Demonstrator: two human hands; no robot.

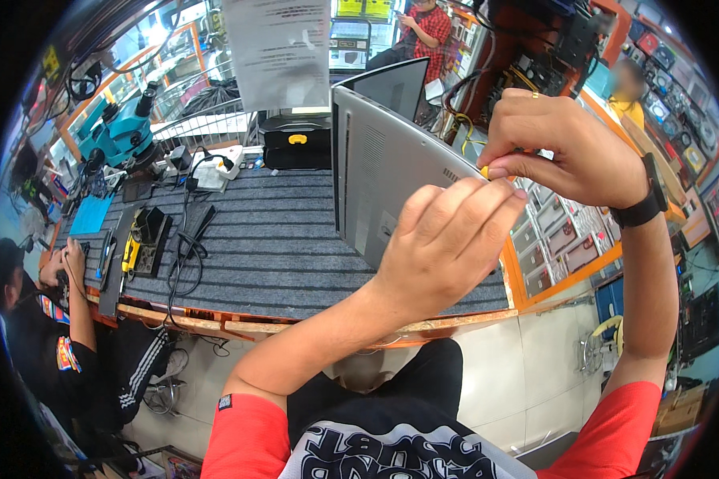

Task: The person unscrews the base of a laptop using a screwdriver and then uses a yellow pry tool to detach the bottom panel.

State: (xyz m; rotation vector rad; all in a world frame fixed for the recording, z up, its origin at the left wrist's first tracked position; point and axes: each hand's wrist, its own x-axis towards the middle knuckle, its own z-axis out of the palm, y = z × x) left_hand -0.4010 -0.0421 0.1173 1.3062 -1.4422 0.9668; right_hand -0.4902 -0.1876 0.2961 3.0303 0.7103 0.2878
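A silver laptop stands on its edge on the grey striped mat, its underside turned toward me. My left hand grips the laptop's near edge and holds it up. My right hand, with a ring and a black wristwatch, pinches a small yellow-handled tool at the laptop's upper right edge. The tool's tip is hidden behind my fingers.
A teal microscope stands at the back left, a black box behind the laptop, a tool tray and cables at left. A person crouches at the lower left. Another person in a red shirt sits far back.
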